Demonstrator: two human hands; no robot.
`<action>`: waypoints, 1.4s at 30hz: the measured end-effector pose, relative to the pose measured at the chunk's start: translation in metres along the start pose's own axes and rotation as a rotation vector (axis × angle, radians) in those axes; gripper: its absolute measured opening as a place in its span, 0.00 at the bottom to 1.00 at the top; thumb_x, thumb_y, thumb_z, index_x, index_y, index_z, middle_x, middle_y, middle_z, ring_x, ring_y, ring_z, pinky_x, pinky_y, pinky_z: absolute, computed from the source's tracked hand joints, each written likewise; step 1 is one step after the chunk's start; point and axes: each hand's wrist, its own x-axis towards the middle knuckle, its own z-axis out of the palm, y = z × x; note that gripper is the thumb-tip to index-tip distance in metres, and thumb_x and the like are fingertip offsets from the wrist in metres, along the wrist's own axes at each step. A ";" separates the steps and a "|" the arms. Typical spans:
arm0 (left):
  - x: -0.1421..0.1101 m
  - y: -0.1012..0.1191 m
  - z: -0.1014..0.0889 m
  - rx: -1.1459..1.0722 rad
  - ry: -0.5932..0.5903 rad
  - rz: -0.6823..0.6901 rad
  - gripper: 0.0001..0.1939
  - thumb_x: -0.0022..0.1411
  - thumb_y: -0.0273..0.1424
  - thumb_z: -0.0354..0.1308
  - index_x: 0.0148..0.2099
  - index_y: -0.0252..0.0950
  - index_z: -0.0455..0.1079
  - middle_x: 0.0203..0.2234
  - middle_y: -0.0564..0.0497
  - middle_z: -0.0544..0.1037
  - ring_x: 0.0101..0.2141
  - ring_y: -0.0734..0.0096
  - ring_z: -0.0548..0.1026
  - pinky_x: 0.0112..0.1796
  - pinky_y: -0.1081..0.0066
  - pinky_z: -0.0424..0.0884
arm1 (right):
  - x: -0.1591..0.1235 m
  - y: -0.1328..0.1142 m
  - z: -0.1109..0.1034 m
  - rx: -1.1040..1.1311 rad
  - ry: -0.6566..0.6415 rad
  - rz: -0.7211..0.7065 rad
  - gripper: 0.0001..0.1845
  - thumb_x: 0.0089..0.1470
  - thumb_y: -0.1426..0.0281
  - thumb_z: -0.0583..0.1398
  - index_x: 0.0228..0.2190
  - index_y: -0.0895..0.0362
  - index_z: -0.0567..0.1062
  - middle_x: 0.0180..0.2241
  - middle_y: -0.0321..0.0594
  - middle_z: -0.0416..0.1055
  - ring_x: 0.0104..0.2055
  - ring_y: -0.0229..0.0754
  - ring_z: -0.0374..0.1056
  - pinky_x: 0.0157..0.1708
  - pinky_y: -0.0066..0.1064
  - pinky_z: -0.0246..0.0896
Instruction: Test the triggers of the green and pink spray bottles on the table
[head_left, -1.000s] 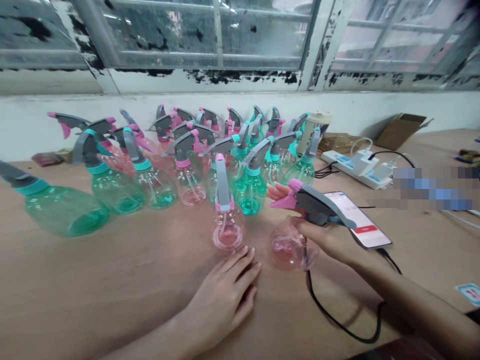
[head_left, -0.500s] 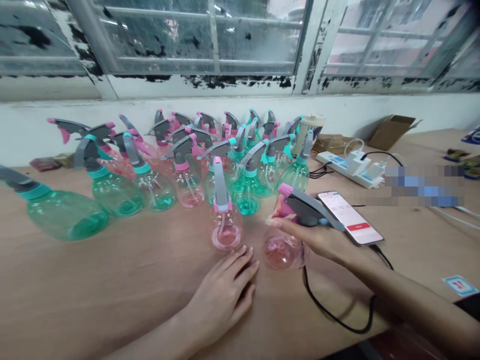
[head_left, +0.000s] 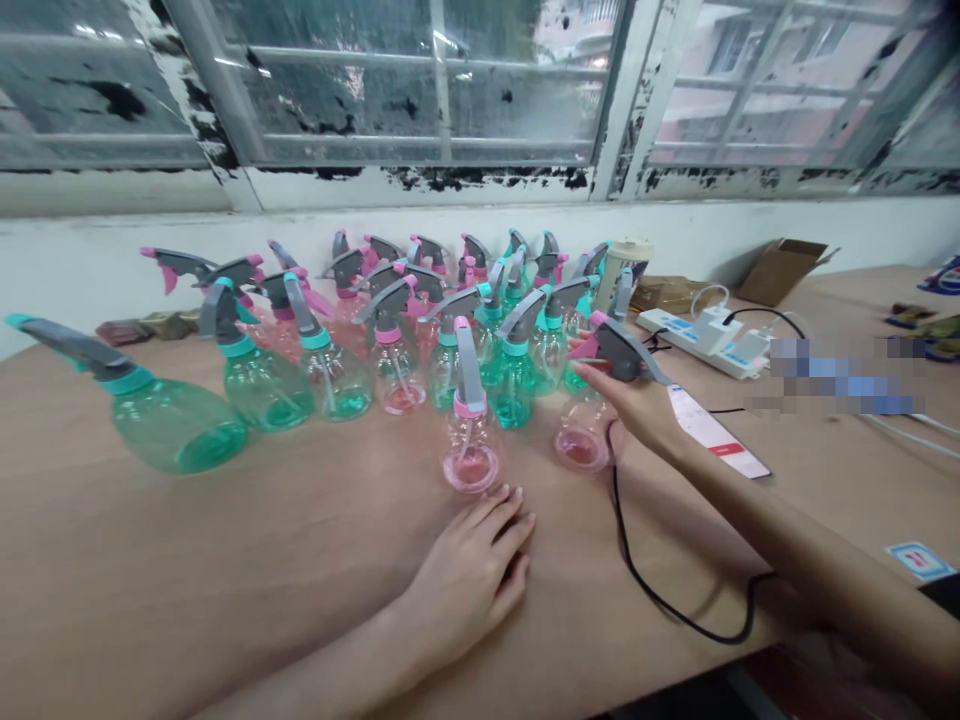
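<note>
My right hand is wrapped round the neck of a clear pink spray bottle with a grey and pink trigger head. The bottle stands upright at or just above the table; I cannot tell which. My left hand lies flat on the table with its fingers stretched out and holds nothing. Just beyond its fingertips stands another pink spray bottle. Behind are several green spray bottles, among them one with a bright green base. Several pink ones crowd towards the wall.
A large-looking green spray bottle stands at the left. A phone lies partly behind my right forearm. At the right are a white power strip, a cardboard box and a cup. A black cable curves across the table.
My right hand has moved the pink spray bottle away from me, towards the back row. The left hand stays resting on the table. The camera view has shifted slightly.
</note>
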 end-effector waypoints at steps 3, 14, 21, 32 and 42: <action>0.000 0.000 0.000 -0.008 0.015 -0.004 0.19 0.64 0.26 0.53 0.56 0.31 0.68 0.56 0.40 0.71 0.58 0.54 0.67 0.54 0.53 0.68 | 0.017 0.012 0.005 -0.134 0.222 -0.137 0.23 0.48 0.57 0.65 0.44 0.54 0.74 0.37 0.38 0.75 0.37 0.43 0.71 0.43 0.38 0.66; -0.002 0.000 0.001 -0.010 0.011 -0.016 0.19 0.65 0.29 0.51 0.57 0.32 0.67 0.57 0.42 0.70 0.59 0.57 0.65 0.56 0.55 0.66 | 0.023 0.041 0.008 -0.310 0.448 -0.177 0.33 0.46 0.47 0.62 0.44 0.57 0.63 0.42 0.44 0.66 0.45 0.48 0.65 0.47 0.46 0.59; -0.002 0.002 0.001 0.002 0.004 0.014 0.18 0.66 0.29 0.50 0.56 0.31 0.68 0.57 0.40 0.70 0.59 0.55 0.65 0.57 0.55 0.65 | -0.032 -0.008 -0.011 -0.342 0.445 -0.218 0.27 0.49 0.52 0.64 0.45 0.52 0.66 0.46 0.46 0.67 0.49 0.52 0.65 0.53 0.53 0.55; -0.042 -0.020 -0.022 -0.119 0.204 0.157 0.12 0.65 0.23 0.48 0.45 0.35 0.72 0.36 0.47 0.80 0.37 0.66 0.78 0.39 0.67 0.75 | -0.049 -0.058 0.099 -0.108 -0.123 0.036 0.46 0.45 0.50 0.66 0.58 0.55 0.55 0.56 0.51 0.63 0.57 0.53 0.61 0.54 0.49 0.60; -0.062 -0.088 -0.063 -0.233 0.507 -0.559 0.14 0.64 0.37 0.49 0.37 0.37 0.73 0.22 0.54 0.77 0.23 0.70 0.76 0.28 0.72 0.71 | -0.052 -0.064 0.082 -0.081 -0.374 0.078 0.18 0.46 0.70 0.62 0.42 0.53 0.71 0.42 0.41 0.72 0.46 0.51 0.69 0.51 0.49 0.62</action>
